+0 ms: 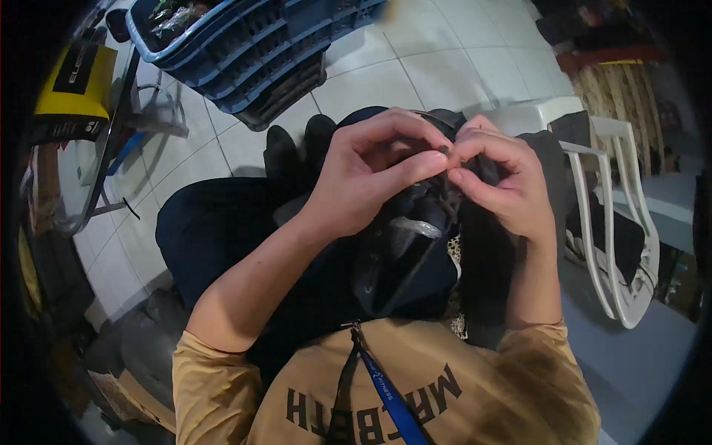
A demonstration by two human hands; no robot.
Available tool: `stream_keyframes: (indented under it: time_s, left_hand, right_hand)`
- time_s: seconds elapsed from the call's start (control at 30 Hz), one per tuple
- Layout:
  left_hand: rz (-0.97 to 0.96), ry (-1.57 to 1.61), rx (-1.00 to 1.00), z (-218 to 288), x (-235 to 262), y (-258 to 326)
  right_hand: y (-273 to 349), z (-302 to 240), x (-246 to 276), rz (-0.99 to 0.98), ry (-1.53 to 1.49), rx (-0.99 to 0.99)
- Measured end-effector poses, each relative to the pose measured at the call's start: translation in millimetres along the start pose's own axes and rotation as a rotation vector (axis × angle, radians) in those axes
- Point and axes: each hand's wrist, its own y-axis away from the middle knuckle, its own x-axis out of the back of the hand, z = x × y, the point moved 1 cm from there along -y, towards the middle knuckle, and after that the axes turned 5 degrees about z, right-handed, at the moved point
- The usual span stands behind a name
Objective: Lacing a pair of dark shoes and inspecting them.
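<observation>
Dark garment (415,259) on lap: soft, limp, light, would bunch if gripped loosely. Above it, left hand (371,174) and right hand (500,185) meet, fingers pinched narrow on a small dark bit (445,150) at its top edge; best held there, fingertip pinch. Beyond garment: white plastic chair (623,222), blue slatted crates (252,44) on tiled floor (415,67).

Both bare forearms come up from below, elbows bent, sleeves pushed up. Left hand (374,167) raised in front of chest, fingers curled, thumb and first finger pinched tight. Right hand (504,182) just beside it, fingers bent, also pinching. Fingertips of both hands meet in middle, touching. Wrists bent inward.
</observation>
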Motion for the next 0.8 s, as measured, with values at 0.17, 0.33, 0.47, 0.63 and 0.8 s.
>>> stream_keyframes:
  time_s: [0.17, 0.33, 0.47, 0.63, 0.8]
  left_hand:
    - [-0.016, 0.061, 0.061, -4, -1, -1]
    - [-0.030, 0.053, 0.088, 1, -1, -1]
    - [-0.081, 0.072, 0.109, 1, -3, -4]
    - [-0.052, 0.010, 0.110, -2, -1, -2]
    - [-0.043, -0.033, 0.130, 5, -7, -2]
  right_hand:
    - [3, 0, 0, 0.050, -0.014, -0.031]
    - [2, 2, 0, 0.036, -0.026, 0.024]
    - [4, 3, -1, 0.042, -0.029, 0.063]
    - [4, 0, -6, 0.092, -0.013, 0.036]
    - [8, -3, -6, 0.152, 0.022, 0.039]
